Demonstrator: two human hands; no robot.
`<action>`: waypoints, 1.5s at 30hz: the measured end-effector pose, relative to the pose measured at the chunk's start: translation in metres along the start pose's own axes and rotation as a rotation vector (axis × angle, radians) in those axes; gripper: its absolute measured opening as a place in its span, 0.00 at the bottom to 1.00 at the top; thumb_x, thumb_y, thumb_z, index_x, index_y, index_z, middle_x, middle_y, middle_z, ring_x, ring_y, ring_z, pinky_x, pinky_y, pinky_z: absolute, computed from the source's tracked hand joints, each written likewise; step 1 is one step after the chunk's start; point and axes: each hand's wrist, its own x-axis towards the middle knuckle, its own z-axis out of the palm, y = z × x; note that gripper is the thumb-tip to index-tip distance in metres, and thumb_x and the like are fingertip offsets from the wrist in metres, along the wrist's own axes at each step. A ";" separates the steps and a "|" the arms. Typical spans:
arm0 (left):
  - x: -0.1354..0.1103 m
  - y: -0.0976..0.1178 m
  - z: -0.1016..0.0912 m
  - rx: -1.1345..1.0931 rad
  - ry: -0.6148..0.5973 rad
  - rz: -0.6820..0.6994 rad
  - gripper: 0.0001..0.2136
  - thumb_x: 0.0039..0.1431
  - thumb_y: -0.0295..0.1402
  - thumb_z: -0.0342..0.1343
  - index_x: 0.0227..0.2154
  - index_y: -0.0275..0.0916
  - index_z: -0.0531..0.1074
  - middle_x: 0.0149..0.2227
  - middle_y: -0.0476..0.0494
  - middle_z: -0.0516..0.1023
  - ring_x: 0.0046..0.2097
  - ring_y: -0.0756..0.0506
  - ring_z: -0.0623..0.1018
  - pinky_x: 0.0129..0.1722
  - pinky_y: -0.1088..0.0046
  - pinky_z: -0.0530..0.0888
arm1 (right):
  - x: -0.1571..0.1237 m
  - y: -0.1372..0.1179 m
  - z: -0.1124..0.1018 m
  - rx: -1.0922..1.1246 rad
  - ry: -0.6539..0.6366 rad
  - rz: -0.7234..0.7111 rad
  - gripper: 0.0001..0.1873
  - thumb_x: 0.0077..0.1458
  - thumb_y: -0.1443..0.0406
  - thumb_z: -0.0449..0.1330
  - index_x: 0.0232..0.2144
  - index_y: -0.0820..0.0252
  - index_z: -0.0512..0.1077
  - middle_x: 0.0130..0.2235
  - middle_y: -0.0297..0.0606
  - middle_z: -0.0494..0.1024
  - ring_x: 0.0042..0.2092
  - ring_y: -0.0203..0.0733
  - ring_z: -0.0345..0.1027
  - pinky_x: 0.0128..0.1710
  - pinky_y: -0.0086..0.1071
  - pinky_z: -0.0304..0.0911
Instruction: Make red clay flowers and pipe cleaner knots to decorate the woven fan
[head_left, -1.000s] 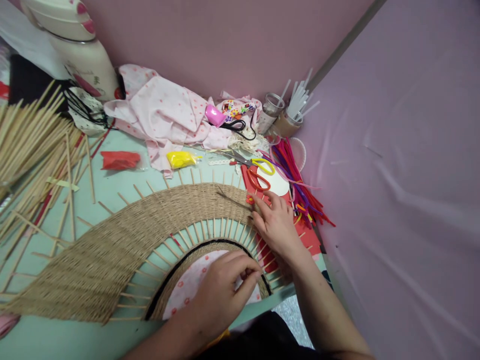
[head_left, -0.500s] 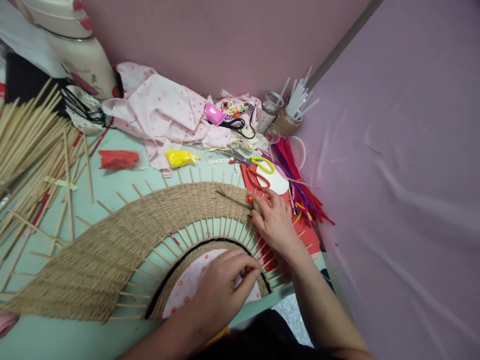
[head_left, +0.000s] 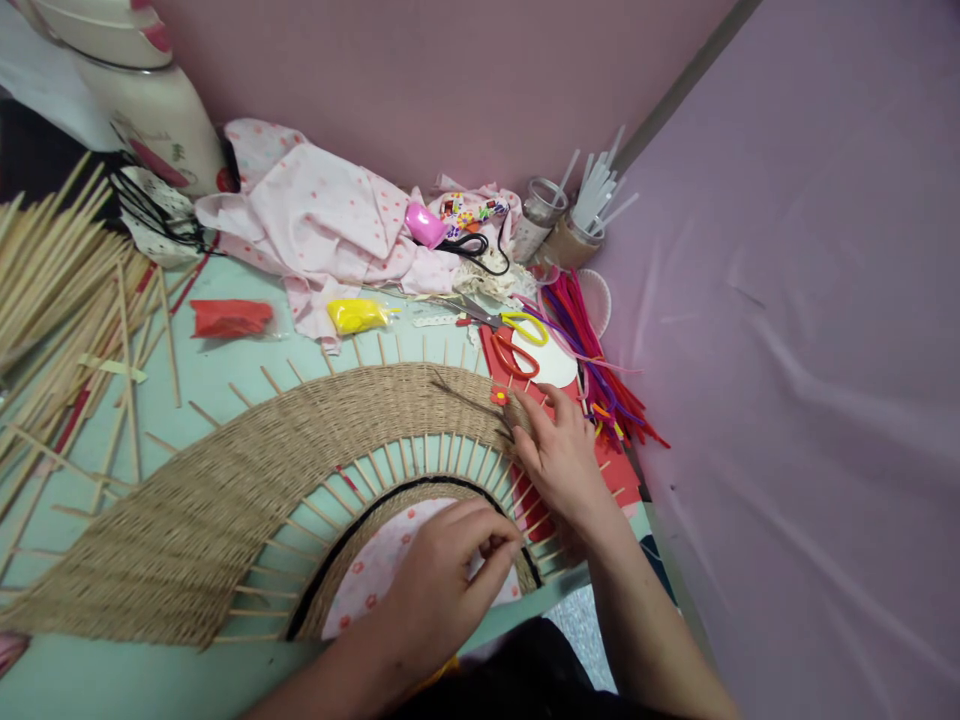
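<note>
A large round woven straw mat (head_left: 247, 480) with radiating wooden sticks lies on the pale green table (head_left: 217, 365). Its centre is pink spotted fabric (head_left: 375, 570) ringed by a black cord. My right hand (head_left: 559, 455) rests at the right end of the woven band, fingertips pinched on a dark loose straw strand (head_left: 469, 400). My left hand (head_left: 442, 585) presses on the mat's centre, fingers curled with thumb and forefinger close together over the fabric; I cannot make out anything in them.
Loose wooden sticks (head_left: 60, 300) pile at the left. Pink cloth (head_left: 322, 225), red (head_left: 229, 317) and yellow (head_left: 356, 315) packets, scissors (head_left: 517, 340), pipe cleaners (head_left: 592, 360) and jars of white sticks (head_left: 581, 225) crowd the back. A white appliance (head_left: 142, 90) stands far left. Pink walls enclose the corner.
My right hand has shifted slightly right along the woven edge. The view drifted a little; my left hand stays put on the centre.
</note>
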 end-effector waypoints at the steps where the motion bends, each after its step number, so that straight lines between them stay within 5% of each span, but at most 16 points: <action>1: 0.000 0.000 0.000 0.001 0.000 0.002 0.06 0.61 0.28 0.51 0.31 0.38 0.73 0.28 0.48 0.74 0.31 0.50 0.70 0.33 0.75 0.67 | -0.002 0.001 0.000 -0.003 0.003 0.009 0.24 0.63 0.59 0.49 0.61 0.48 0.61 0.62 0.47 0.60 0.59 0.55 0.57 0.53 0.51 0.57; 13: 0.000 -0.001 0.001 0.027 -0.015 -0.001 0.07 0.61 0.27 0.51 0.30 0.38 0.73 0.28 0.48 0.74 0.31 0.50 0.71 0.33 0.74 0.66 | 0.009 -0.005 0.003 0.005 -0.084 -0.041 0.22 0.64 0.57 0.49 0.59 0.49 0.64 0.61 0.47 0.62 0.60 0.56 0.56 0.53 0.50 0.56; 19: 0.000 0.000 0.001 0.021 -0.010 0.013 0.07 0.62 0.28 0.51 0.31 0.38 0.73 0.28 0.48 0.74 0.31 0.50 0.71 0.33 0.74 0.67 | 0.005 0.003 -0.005 0.090 0.069 0.072 0.26 0.63 0.58 0.49 0.62 0.52 0.58 0.62 0.49 0.58 0.61 0.56 0.55 0.55 0.52 0.56; 29: -0.002 0.001 0.006 0.064 -0.024 0.032 0.09 0.64 0.30 0.48 0.32 0.38 0.73 0.29 0.47 0.74 0.33 0.49 0.72 0.33 0.74 0.66 | -0.031 0.028 -0.016 0.131 0.246 0.171 0.20 0.62 0.60 0.51 0.54 0.56 0.67 0.55 0.47 0.69 0.56 0.53 0.61 0.52 0.49 0.58; 39: 0.003 0.022 0.043 0.066 -0.171 0.004 0.10 0.56 0.24 0.50 0.35 0.38 0.76 0.32 0.46 0.77 0.33 0.49 0.73 0.34 0.74 0.68 | -0.060 0.034 -0.021 0.241 0.287 0.135 0.16 0.62 0.61 0.52 0.50 0.56 0.69 0.53 0.44 0.73 0.54 0.50 0.64 0.53 0.46 0.55; 45: 0.008 0.017 0.060 0.090 -0.210 0.031 0.10 0.50 0.22 0.51 0.31 0.38 0.76 0.29 0.47 0.76 0.32 0.49 0.72 0.32 0.75 0.67 | -0.052 0.025 -0.024 0.304 0.267 0.084 0.14 0.62 0.63 0.51 0.47 0.55 0.72 0.49 0.42 0.76 0.52 0.49 0.67 0.52 0.45 0.55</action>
